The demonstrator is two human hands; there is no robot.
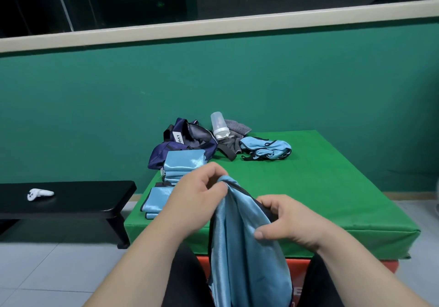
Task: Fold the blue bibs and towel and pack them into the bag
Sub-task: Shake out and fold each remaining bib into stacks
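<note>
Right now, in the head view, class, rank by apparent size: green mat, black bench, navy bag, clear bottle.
Largest to smallest:
1. green mat
2. black bench
3. navy bag
4. clear bottle
Bench is nearer than bag, so that pair is less sure.

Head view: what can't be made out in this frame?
All in the head view:
- Bib: lower end cut off by the bottom edge.
- Folded bibs: count unclear, left hand covers the near part.
- Bag: inside hidden by its own folds; label only partly readable.
- White object on the bench: too small to identify.
</note>
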